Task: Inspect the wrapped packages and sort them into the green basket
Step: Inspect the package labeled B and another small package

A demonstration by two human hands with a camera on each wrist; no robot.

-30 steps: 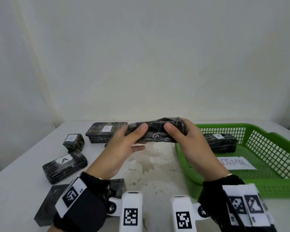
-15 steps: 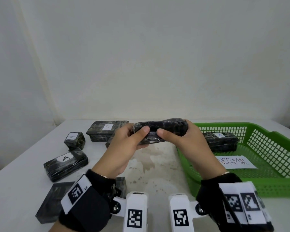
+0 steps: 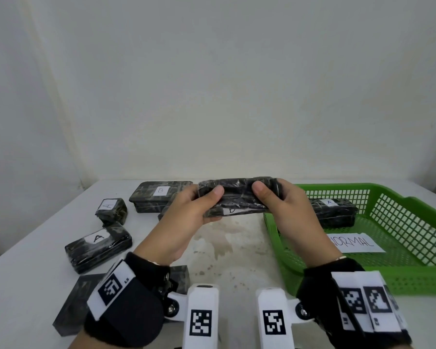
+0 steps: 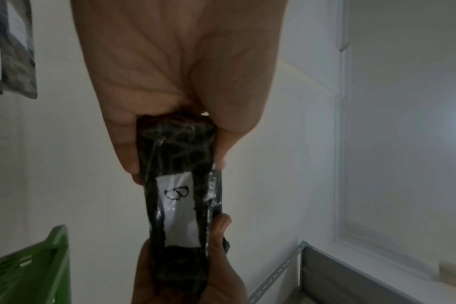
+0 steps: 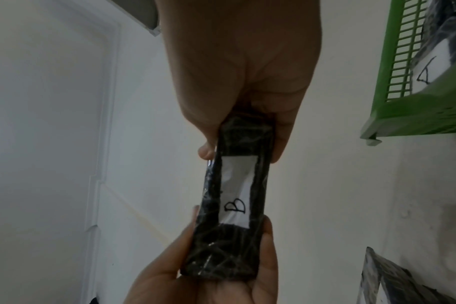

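Both hands hold one long black wrapped package (image 3: 237,197) above the table's middle, level and crosswise. My left hand (image 3: 202,205) grips its left end, my right hand (image 3: 269,197) its right end, thumbs on the near side. Its white label marked B (image 5: 236,197) faces downward, as both wrist views show (image 4: 177,207). The green basket (image 3: 413,278) stands at the right. Inside it lie one wrapped package labelled A (image 3: 332,212) and a paper slip reading NORMAL (image 3: 355,243).
On the table's left lie wrapped packages: a flat one labelled B (image 3: 159,197), a small one labelled A (image 3: 110,210), a longer one labelled A (image 3: 98,245), and a flat dark one (image 3: 73,303) near the front edge. A wall stands behind the table.
The hands have rolled the held package, so its label now faces down toward the table. It stays at about the same height and place.
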